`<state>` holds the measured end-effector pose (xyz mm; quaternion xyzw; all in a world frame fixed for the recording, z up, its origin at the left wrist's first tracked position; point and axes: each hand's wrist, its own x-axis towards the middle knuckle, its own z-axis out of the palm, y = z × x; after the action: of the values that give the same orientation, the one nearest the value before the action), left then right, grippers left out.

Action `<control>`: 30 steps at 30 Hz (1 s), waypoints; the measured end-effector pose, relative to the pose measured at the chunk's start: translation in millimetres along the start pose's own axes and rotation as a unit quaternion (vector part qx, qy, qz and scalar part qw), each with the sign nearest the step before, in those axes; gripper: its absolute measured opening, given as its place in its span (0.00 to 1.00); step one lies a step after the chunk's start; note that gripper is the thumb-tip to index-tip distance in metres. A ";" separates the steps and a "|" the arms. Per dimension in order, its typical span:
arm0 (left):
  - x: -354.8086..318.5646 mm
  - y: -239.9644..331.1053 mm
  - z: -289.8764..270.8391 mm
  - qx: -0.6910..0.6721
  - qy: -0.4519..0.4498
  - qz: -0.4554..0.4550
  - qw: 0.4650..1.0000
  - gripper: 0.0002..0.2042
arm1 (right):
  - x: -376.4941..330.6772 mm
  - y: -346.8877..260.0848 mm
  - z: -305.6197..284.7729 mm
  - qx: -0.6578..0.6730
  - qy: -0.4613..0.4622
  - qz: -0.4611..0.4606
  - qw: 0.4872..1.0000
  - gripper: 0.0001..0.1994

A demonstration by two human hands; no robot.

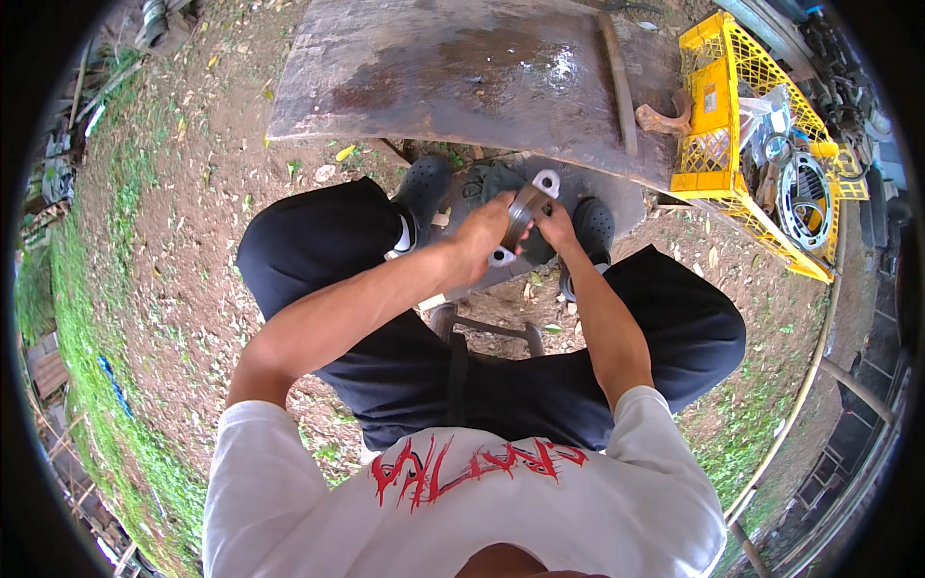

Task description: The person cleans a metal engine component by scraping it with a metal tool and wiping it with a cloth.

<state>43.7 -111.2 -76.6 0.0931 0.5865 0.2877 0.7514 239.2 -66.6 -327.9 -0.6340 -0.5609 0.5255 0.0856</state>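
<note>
My left hand (485, 236) grips a metal half-clamp (526, 210), a curved grey-brown piece with a bright bolt-hole ear at each end. It is held tilted above the ground between my feet. Close against its right side is my right hand (555, 227), fingers drawn together. Whatever those fingers hold is hidden or too small to make out. Behind the half-clamp lies a dark grey-green cloth (489, 180), partly covered by it and by my left hand.
A wet, stained wooden board (414, 72) stands ahead, with a stick (618, 82) across it. At its right are a rusty curved bracket (665, 118) and a yellow crate (706, 125) holding metal parts and plastic bags. My dark clogs (422, 188) flank my hands.
</note>
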 end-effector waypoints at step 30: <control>-54.0 132.5 -77.4 -0.255 0.009 0.191 0.948 0.20 | 40.0 -325.4 -37.1 -0.288 0.277 -0.360 0.843 0.32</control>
<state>-79.3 -47.4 8.5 0.0064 0.4712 0.5667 0.6758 58.1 99.2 -107.5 -0.5033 -0.8283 0.0752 0.2343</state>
